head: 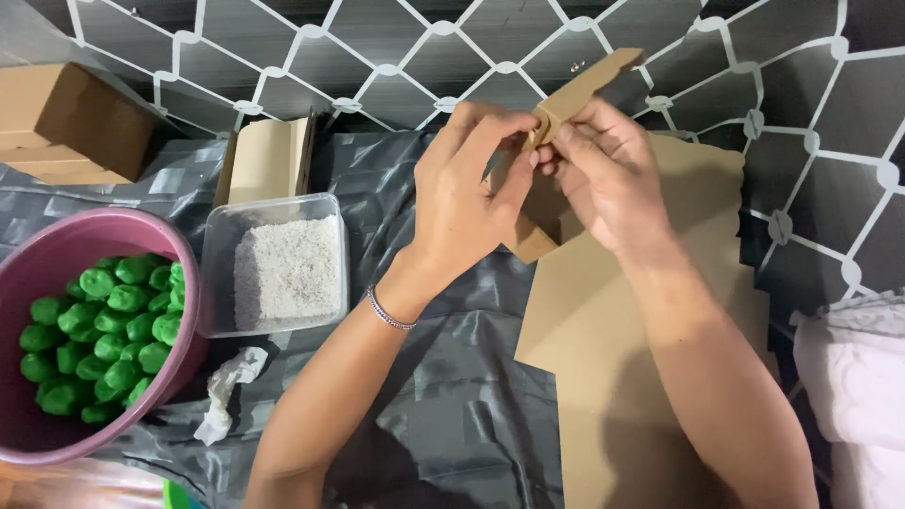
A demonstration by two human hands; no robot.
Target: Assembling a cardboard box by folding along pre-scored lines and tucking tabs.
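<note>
Pinching my brown cardboard box blank (566, 104) with both left hand (467, 188) and right hand (608, 179) fingertips, above flat cardboard sheets (613, 330).

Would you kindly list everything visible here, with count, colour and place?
cardboard piece: one, brown, held up between both hands, upper middle
flat cardboard stack: count unclear, brown, on the sheet under the right arm
folded boxes: at least two, brown, top left
open box: one, brown, behind the tub
tub: one, clear, holds white grains, left of centre
bowl: one, pink, holds many green balls, far left
tissue: one, white, crumpled, beside the bowl
sheet: one, grey plastic, covering the surface
cloth: white, right edge
bracelet: one, silver, left wrist
left hand: fingers pinching the cardboard piece
right hand: fingers pinching the cardboard piece
</note>
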